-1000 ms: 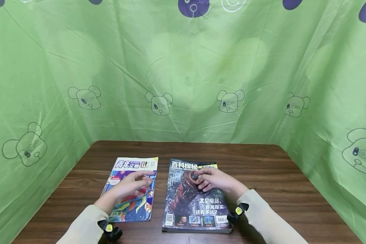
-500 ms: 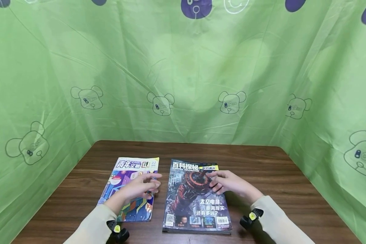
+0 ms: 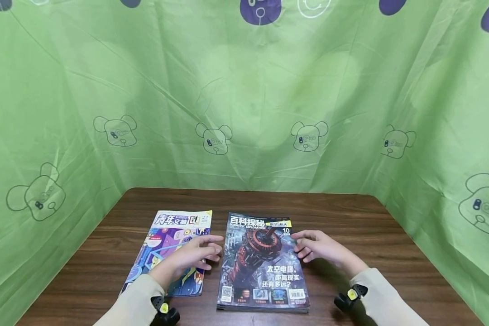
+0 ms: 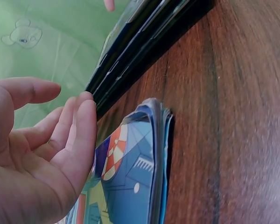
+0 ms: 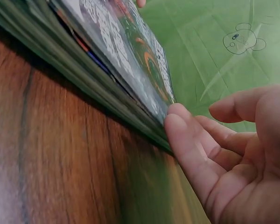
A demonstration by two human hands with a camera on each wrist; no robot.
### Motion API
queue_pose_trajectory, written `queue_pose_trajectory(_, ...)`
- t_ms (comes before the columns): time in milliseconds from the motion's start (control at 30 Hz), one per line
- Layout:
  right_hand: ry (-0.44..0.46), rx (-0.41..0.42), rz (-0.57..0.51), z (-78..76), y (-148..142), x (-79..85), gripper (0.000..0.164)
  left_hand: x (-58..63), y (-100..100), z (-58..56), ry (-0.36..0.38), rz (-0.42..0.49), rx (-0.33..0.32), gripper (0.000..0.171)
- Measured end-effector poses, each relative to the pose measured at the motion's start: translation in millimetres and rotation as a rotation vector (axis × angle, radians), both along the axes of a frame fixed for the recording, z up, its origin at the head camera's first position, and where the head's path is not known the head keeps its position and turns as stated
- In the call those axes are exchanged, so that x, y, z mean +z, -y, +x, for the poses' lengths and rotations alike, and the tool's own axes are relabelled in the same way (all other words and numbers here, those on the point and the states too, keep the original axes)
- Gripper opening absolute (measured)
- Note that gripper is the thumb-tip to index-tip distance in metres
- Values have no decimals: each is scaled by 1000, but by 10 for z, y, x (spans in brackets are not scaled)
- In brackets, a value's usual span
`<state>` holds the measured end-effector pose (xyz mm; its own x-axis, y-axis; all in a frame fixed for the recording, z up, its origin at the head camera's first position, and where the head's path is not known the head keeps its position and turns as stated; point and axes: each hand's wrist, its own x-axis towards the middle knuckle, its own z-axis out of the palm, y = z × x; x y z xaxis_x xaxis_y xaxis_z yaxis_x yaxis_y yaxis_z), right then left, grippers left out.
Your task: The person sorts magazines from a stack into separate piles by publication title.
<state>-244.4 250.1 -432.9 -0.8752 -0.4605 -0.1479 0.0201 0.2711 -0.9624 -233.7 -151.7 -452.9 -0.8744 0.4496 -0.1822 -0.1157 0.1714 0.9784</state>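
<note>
A stack of dark magazines [image 3: 250, 283] with a science cover lies on the table in the head view. To its left is a colourful magazine [image 3: 169, 233], partly covered by my left hand [image 3: 187, 260]. That hand reaches over it, and its fingertips are close to the stack's left edge. In the left wrist view the fingers [image 4: 84, 121] are extended, thumb apart, beside the layered spines [image 4: 119, 60]. On the other side, my right hand [image 3: 323, 249] has its loosely bent fingertips at the stack's right edge. The right wrist view shows those fingertips [image 5: 177, 123] right at the page edges [image 5: 84, 74].
The brown wooden table [image 3: 371, 235] extends behind the magazines and to both sides. Green curtain [image 3: 252, 90] with bear-head prints surrounds its back and sides. Each sleeved wrist carries a small black camera [image 3: 346, 299].
My right hand has moved right, off the top cover to the stack's right edge. My left hand has shifted right across the colourful magazine toward the stack. The magazines lie as before.
</note>
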Motion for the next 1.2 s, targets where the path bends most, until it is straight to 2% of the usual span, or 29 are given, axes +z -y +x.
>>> queue_pose_trajectory(500,-20,-59,56,60,-74,-81,50,-73,-54,0,16,26,3,58)
queue_pose_trajectory(767,26,-5,33,60,-60,-146,59,-73,-55,0,25,26,6,55)
queue_pose_trajectory(1200,58,5,17,68,-21,-177,60,-59,-84,2,23,20,12,53)
